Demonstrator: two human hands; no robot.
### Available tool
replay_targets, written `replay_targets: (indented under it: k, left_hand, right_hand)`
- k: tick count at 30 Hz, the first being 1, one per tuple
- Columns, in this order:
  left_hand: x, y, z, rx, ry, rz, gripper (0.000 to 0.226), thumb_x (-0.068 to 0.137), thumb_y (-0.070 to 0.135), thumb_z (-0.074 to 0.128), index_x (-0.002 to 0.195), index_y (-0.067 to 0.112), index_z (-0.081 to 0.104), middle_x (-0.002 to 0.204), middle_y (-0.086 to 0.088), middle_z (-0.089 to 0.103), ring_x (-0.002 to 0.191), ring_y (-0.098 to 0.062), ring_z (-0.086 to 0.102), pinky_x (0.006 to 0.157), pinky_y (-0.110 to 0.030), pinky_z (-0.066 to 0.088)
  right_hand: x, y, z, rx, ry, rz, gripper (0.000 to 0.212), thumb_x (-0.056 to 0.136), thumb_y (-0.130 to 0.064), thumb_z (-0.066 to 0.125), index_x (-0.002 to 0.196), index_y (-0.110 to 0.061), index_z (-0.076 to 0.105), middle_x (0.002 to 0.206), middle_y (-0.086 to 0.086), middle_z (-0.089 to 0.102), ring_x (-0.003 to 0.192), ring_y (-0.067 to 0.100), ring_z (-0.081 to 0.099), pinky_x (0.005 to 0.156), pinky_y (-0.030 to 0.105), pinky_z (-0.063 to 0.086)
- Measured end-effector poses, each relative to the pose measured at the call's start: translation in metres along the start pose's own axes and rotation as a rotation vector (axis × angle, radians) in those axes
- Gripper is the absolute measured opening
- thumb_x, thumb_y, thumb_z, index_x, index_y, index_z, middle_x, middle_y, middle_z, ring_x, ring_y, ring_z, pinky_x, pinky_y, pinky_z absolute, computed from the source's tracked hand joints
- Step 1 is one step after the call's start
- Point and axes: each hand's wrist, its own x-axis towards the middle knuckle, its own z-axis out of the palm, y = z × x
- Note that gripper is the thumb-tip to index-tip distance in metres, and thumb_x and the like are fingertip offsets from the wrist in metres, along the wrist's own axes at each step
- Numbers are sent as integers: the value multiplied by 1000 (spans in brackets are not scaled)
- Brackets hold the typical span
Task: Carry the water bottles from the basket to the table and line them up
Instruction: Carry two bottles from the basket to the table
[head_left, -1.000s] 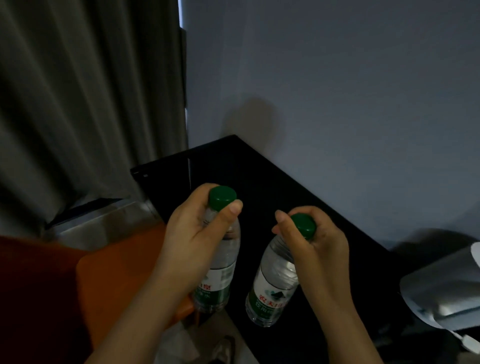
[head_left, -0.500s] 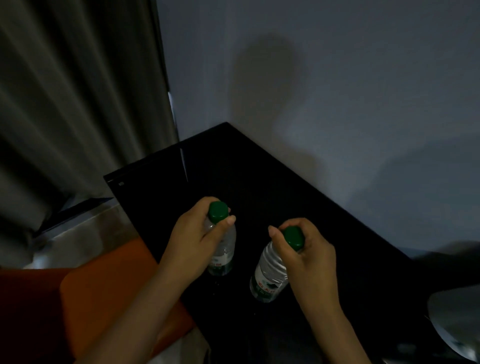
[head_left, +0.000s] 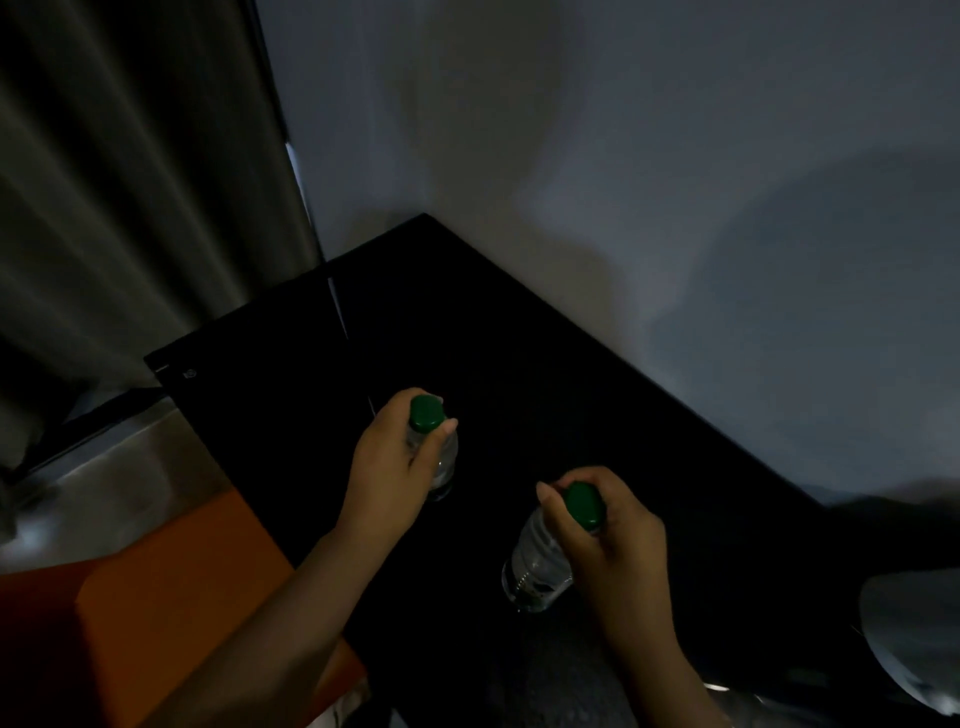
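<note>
Two clear water bottles with green caps are over the black table (head_left: 519, 353). My left hand (head_left: 387, 467) grips the left bottle (head_left: 441, 457) just under its cap; it looks upright with its base at the table top. My right hand (head_left: 608, 540) grips the right bottle (head_left: 540, 566) at the neck; this one leans, its base toward me and to the left. Whether either base touches the table I cannot tell. The basket is not in view.
A grey wall runs along the table's far and right sides. A dark curtain (head_left: 130, 182) hangs at the left. An orange seat (head_left: 171, 597) stands against the table's left front edge. A pale rounded object (head_left: 914, 634) sits at the right edge of view.
Both hands have carried the bottles forward and down over the table. The two bottles are now farther apart, the left one deeper on the table.
</note>
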Motion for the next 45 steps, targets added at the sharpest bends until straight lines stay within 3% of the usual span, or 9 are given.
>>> replay_targets:
  k: [6,9,17,21,28,35,40,45]
  left_hand:
    - [11,-13,-1,19,42,-20,49,89,49,48,117,10,56,106,-5,61,95,-16,59,82,-42,54]
    - [14,-24,-4,40,27,-42,53,87,55,46,117,13,55,104,3,58,94,-14,58,83,-39,54]
    - [14,-37,-15,51,-65,-64,38,90,36,48,121,13,53,111,-7,61,102,-23,61,86,-41,53]
    - [15,-41,-18,46,-111,-72,38,92,32,50,126,14,50,117,-8,59,107,-25,59,90,-45,51]
    - [20,-46,-22,114,-147,-44,35,95,25,52,128,11,48,119,-9,57,108,-24,57,93,-38,48]
    - [22,-46,-19,152,-129,-9,34,94,27,54,125,12,50,117,-8,58,106,-23,58,91,-35,49]
    - [23,-46,-18,171,-104,8,31,93,30,55,120,14,52,110,-5,60,100,-19,60,85,-32,50]
    - [22,-50,-19,201,-106,46,31,93,35,53,117,16,52,104,-3,60,94,-18,61,80,-35,52]
  right_hand:
    - [14,7,18,59,2,-52,7,83,-14,69,80,-15,63,76,3,63,58,20,57,50,29,47]
    - [22,8,26,70,-5,-60,5,84,-13,68,81,-13,64,77,4,63,60,20,58,52,31,47]
    - [47,7,55,47,8,-72,5,86,-14,66,85,-15,61,80,0,61,61,16,58,51,22,47]
    - [66,10,71,33,9,-38,11,88,-16,65,83,-24,59,77,-10,63,60,2,58,52,11,44]
    - [82,22,96,25,37,-60,6,88,-12,66,85,-15,61,68,-9,60,64,-1,59,56,8,43]
    - [81,35,103,-18,29,-136,6,88,-15,66,86,-11,62,73,-2,61,65,13,60,57,32,51]
    - [79,34,101,-46,-18,-113,10,87,-17,66,95,-14,61,83,-6,64,77,8,63,64,27,55]
    - [72,27,94,-62,-108,19,34,87,-17,66,117,-22,52,94,-18,58,88,-9,60,68,8,49]
